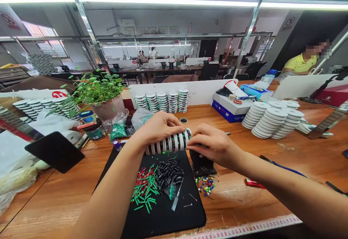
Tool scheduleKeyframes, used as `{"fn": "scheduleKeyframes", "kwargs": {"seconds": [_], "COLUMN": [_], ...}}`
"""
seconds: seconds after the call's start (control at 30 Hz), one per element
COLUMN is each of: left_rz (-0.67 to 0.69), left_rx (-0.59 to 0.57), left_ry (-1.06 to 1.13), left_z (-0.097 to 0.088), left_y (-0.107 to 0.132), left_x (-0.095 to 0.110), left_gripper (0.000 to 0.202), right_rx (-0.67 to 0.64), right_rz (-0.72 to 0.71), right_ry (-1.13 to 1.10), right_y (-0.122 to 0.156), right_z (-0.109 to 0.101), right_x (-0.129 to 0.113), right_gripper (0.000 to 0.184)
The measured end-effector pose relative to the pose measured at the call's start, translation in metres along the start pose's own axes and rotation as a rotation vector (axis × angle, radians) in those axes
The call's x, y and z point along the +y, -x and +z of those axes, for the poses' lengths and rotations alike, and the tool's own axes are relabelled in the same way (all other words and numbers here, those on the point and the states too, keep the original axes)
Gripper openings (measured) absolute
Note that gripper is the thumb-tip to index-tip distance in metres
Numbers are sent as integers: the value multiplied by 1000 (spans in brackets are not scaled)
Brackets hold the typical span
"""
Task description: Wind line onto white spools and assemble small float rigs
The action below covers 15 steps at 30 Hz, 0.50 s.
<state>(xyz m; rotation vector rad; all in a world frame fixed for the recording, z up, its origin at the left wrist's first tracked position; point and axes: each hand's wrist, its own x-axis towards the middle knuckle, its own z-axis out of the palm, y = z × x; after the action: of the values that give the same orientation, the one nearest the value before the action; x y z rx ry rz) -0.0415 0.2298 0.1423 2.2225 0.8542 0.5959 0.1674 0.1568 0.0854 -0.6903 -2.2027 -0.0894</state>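
My left hand (158, 127) curls over a horizontal row of white and black spools (169, 143) held above a black mat (163, 210). At the row's right end my right hand (211, 143) pinches the last spool with its fingers pressed together. Below the hands, on the mat, lie a heap of red and green tubes (144, 189), a heap of black tubes (168, 172) and a thin tool (176, 200). A small black stand (201, 163) sits under my right hand.
Coloured pins (206, 185) lie right of the mat. Stacks of white spools (272, 118) stand at right, more spool stacks (163, 102) at the back. A potted plant (99, 96), a dark tablet (56, 150), boxes (231, 109) and a person in yellow (301, 63) surround the bench.
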Motion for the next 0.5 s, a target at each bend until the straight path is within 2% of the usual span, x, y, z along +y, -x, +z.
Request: {"fn": "scheduleKeyframes", "kwargs": {"seconds": [0.13, 0.27, 0.5], "left_rz": [2, 5, 22], "left_rx": [5, 1, 10], "left_ry": [-16, -2, -43], "left_z": [1, 2, 2], "left_y": [2, 2, 2], "left_x": [-2, -5, -5], "left_gripper": [18, 17, 17], "right_rx": [52, 97, 52], "right_rz": [-95, -90, -97], "right_ry": [77, 48, 107], "right_y": [3, 3, 4], "right_z": [4, 9, 7], "right_x": [0, 0, -4], "right_gripper": [14, 9, 9]}}
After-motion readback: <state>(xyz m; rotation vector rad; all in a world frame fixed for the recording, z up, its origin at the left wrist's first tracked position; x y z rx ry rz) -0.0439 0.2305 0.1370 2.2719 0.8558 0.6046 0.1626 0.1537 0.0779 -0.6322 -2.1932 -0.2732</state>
